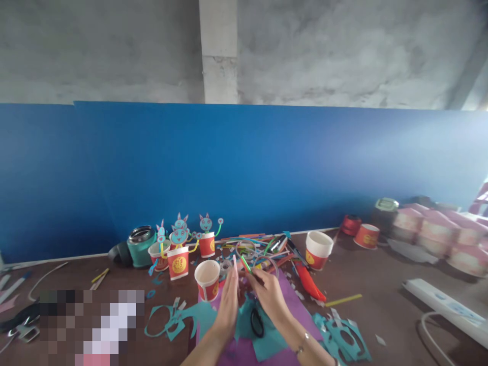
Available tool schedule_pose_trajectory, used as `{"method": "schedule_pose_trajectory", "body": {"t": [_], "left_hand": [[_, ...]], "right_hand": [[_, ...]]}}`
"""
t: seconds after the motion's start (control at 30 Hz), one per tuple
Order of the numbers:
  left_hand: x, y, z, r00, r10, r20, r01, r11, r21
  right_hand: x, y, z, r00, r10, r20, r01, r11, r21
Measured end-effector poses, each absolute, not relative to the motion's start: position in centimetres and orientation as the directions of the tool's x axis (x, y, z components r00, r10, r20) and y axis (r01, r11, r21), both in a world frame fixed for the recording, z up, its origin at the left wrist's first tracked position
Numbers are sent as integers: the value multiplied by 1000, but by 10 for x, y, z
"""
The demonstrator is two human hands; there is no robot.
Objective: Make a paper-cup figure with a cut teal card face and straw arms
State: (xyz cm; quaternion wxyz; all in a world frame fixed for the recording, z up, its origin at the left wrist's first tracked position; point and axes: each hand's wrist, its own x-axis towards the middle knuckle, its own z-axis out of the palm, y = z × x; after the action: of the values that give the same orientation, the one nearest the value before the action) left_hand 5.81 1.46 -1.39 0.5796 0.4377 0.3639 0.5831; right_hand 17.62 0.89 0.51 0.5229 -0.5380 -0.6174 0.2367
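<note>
My left hand [229,295] is held edge-on with its fingers together, and a thin pale pink stick [235,263] rises from its fingertips. Beside it, my right hand [270,292] pinches a thin green straw [245,264]. Both hands are close together above a purple sheet [305,317]. Below them, black-handled scissors [256,324] lie on teal paper [269,348]. Just left of my left hand stands a red and white paper cup [208,272] with a pale strip on its front. How the stick sits within my left fingers is hidden.
Behind are paper cups with teal cat-like faces [179,235], a teal flask [141,251] and a pile of coloured straws [244,246]. Stacked cups [318,249] stand right of it. Cut teal scraps [343,335] lie about. A white power strip [450,307] is far right.
</note>
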Motion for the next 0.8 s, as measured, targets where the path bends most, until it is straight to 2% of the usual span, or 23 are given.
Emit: {"method": "schedule_pose_trajectory", "body": {"t": [0.1,0.2,0.33,0.5,0.63,0.8], "left_hand": [[61,13,-12,71,997,44,-366,-15,931],[64,10,-10,92,996,21,-372,15,928],[63,9,-13,74,997,-11,-410,41,911],[66,11,-17,169,985,-42,-518,125,846],[71,8,-13,230,971,-61,-578,187,794],[69,5,-9,257,966,-21,-520,157,840]], "right_hand": [[171,12,5,185,917,354,211,315,-925],[169,12,7,198,921,337,134,315,-940],[171,12,8,174,930,324,195,290,-937],[174,13,8,122,940,318,253,281,-926],[176,9,11,85,925,370,378,313,-871],[174,3,12,13,894,448,450,395,-801]]}}
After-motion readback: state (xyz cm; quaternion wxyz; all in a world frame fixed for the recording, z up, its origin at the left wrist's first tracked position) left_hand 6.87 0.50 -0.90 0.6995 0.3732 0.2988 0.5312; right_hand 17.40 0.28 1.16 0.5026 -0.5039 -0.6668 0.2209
